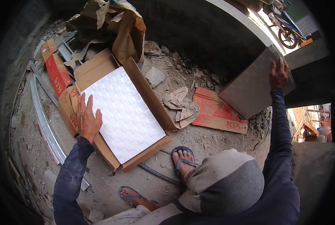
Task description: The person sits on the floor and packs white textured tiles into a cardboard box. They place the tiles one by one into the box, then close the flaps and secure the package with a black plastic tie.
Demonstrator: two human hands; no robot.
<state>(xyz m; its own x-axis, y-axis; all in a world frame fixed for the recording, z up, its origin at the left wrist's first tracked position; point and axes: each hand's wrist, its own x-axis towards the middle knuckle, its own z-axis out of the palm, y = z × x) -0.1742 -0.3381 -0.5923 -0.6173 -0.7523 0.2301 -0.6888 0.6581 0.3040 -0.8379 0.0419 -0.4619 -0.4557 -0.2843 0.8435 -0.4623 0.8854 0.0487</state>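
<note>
A white tile [126, 116] with an embossed wavy pattern lies face up in an opened cardboard box [145, 93] on the ground. My left hand [88, 120] is at the tile's left edge, fingers spread and stretched out. Off to the right, several grey-brown tiles [250, 84] lean together against a low wall, tilted back. My right hand [279, 75] is closed over their upper right edge; its fingertips are partly hidden there.
A red cardboard piece [220, 110] and crumpled brown paper [181, 107] lie between box and leaning tiles. Metal channels [44, 120] and a red box [57, 71] are at left. Rubble [155, 76] and a torn paper sack [128, 35] sit behind. A dark rod [158, 174] lies near my feet.
</note>
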